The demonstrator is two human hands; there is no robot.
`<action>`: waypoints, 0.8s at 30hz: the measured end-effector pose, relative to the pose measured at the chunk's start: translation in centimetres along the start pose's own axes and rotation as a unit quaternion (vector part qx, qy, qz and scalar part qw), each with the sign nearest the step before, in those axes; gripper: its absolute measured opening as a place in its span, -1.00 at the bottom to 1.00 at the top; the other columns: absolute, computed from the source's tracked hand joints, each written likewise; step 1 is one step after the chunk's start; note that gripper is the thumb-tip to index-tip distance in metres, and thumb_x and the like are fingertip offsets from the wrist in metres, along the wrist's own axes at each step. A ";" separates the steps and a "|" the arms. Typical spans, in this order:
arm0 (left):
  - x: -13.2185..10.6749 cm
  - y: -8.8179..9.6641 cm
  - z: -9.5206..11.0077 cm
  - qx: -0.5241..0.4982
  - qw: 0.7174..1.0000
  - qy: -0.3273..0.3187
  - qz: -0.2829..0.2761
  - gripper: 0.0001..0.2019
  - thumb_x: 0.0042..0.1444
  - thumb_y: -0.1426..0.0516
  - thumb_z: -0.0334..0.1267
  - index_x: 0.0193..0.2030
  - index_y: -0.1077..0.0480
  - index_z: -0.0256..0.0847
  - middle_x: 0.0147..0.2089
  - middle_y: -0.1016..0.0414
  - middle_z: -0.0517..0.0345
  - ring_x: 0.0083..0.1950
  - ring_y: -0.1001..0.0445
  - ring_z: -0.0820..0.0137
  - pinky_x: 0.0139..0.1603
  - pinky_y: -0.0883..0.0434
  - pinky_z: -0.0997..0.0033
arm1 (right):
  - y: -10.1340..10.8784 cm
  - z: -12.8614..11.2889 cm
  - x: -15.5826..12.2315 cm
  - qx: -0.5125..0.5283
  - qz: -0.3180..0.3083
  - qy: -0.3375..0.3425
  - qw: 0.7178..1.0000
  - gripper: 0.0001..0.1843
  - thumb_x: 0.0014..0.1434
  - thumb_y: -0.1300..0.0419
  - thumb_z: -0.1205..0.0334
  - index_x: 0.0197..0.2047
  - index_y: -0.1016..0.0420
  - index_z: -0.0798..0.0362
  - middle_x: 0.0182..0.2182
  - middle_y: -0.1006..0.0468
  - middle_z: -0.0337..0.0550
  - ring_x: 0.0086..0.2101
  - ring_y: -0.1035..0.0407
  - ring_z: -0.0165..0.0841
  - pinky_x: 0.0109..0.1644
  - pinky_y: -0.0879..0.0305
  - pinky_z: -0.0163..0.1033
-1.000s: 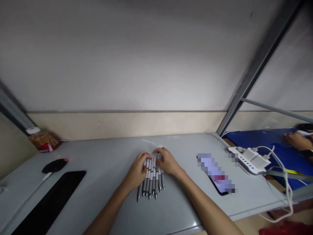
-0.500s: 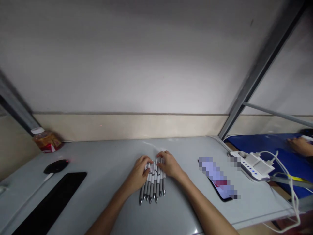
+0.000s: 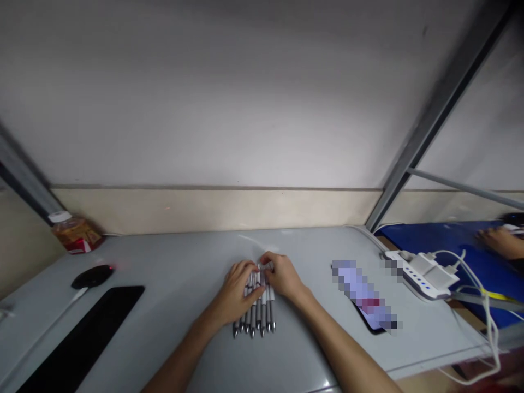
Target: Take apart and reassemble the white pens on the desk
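Several grey-and-white pens (image 3: pixel 256 311) lie side by side in a bunch on the grey table (image 3: pixel 172 262), tips toward me. My left hand (image 3: pixel 235 292) covers the bunch's left side, fingers curled over the pens. My right hand (image 3: pixel 283 275) presses against the right side near the far ends, fingers bent round them. Both hands squeeze the pens together; the far ends are hidden under my fingers.
A black keyboard (image 3: pixel 82 338) and a black mouse (image 3: pixel 92 276) lie at left, with a small bottle (image 3: pixel 73 232) by the wall. A phone (image 3: pixel 368 305) and a white power strip (image 3: pixel 426 273) with cables sit at right. Another person's hand (image 3: pixel 497 240) rests on a blue surface.
My hands have drawn closer together, tightening the spread pens into a narrower bunch. The view shifted slightly.
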State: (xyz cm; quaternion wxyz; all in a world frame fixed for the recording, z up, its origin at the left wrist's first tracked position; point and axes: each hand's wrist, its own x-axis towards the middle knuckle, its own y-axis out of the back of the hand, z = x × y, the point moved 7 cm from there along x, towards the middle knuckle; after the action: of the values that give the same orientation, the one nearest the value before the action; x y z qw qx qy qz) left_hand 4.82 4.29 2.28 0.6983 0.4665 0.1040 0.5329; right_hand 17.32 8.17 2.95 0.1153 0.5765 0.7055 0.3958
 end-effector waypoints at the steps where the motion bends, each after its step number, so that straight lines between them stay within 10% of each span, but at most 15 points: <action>1: -0.1 0.0 0.1 0.012 1.000 0.000 -0.005 -0.68 0.15 -0.12 -0.16 0.04 -0.27 -0.10 0.10 -0.30 0.05 0.18 -0.23 0.22 0.18 -0.24 0.13 | -0.1 -0.2 -0.1 0.008 -0.002 0.004 1.000 -0.64 -0.06 -0.09 0.53 -0.18 -0.51 0.08 -0.27 -0.59 -0.13 -0.25 -0.44 -0.35 -0.15 -0.24 -0.34; 16: -0.5 0.5 -1.8 0.078 0.992 0.045 -0.089 -0.49 0.06 -0.19 0.02 0.16 -0.30 0.04 0.28 -0.24 0.06 0.30 -0.13 0.07 0.21 -0.16 -0.07 | -4.1 1.3 0.1 0.315 -0.081 -0.050 0.944 -0.75 0.08 -0.13 0.28 -0.13 -0.40 0.08 -0.20 -0.47 -0.16 -0.45 -0.34 -0.44 -0.52 -0.29 -0.37; 24: -0.6 0.6 -2.2 0.098 0.990 0.078 -0.059 -0.65 0.16 -0.10 -0.10 0.10 -0.36 0.11 0.29 -0.23 0.12 0.30 -0.16 0.11 0.20 -0.14 -0.09 | 2.6 0.1 0.7 0.250 0.120 0.013 0.961 -0.69 0.09 -0.04 0.39 -0.09 -0.40 0.05 -0.14 -0.50 -0.15 -0.47 -0.32 -0.48 -0.39 -0.29 -0.35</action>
State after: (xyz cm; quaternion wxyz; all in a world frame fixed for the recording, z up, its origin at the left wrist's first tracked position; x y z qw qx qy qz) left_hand 2.80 4.99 1.29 0.6693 0.4824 0.2377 0.5126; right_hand 19.05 8.90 4.83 -0.0898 0.6623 0.7090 0.2248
